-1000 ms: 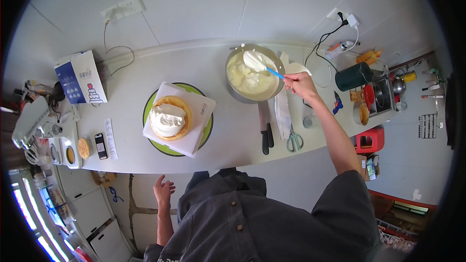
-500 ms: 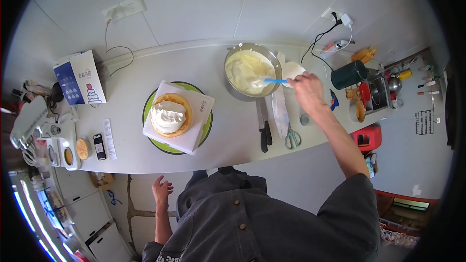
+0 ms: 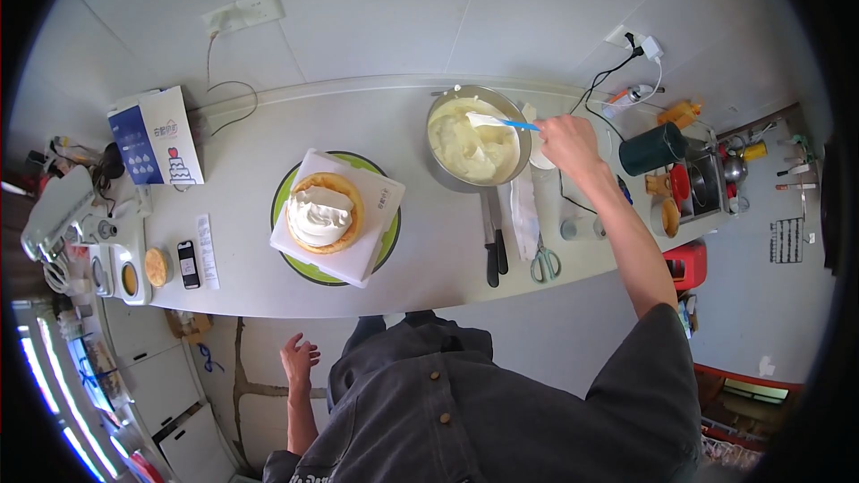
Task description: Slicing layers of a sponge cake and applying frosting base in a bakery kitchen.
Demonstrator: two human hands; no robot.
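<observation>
My right hand [image 3: 570,145] grips the blue handle of a spatula [image 3: 501,122], its pale blade over the cream [image 3: 476,148] inside a metal mixing bowl [image 3: 522,112]. My left hand [image 3: 300,361] hangs in front of the counter, fingers apart and holding nothing. Left of the bowl, a round sponge cake [image 3: 349,186] carries a thick mound of whipped cream [image 3: 318,216]. Under the cake lies a white square board [image 3: 383,201], which rests on a round green turntable [image 3: 391,237].
Two black-handled knives [image 3: 492,259] and green-handled scissors [image 3: 545,266] lie right of the turntable. On the left are a phone [image 3: 188,265], a small cake piece [image 3: 157,266], a stand mixer [image 3: 130,250] and a printed box [image 3: 158,139]. A dark green cylinder [image 3: 653,148] stands near the sink.
The spatula has shifted up in the bowl and its blade now shows above the cream. The whole view has moved slightly. My left hand still hangs low.
</observation>
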